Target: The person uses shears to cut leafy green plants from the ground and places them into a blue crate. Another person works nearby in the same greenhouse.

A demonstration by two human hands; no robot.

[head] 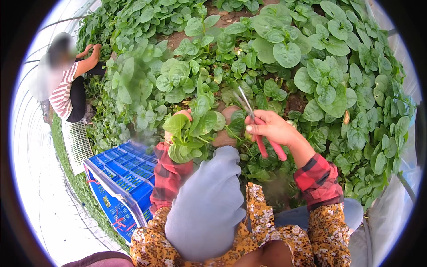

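Observation:
In the head view my left hand (178, 121) is closed around a bunch of green leafy stems (193, 133), whose leaves cover most of its fingers. To the right, my right hand (270, 128) grips scissors with red handles (278, 150). Their metal blades (246, 100) point up and away, over the low plants; whether the blades are parted is blurred. Leafy green plants (287, 55) grow in front of and around both hands. A plant stem lies between the bunch and my right hand.
A blue plastic crate (116, 187) with a clear liner stands at the lower left. Beyond it lies a white perforated crate (76, 142). Another person (63, 80) crouches at the far left, hands among plants. Plastic sheeting (387, 213) borders the bed on the right.

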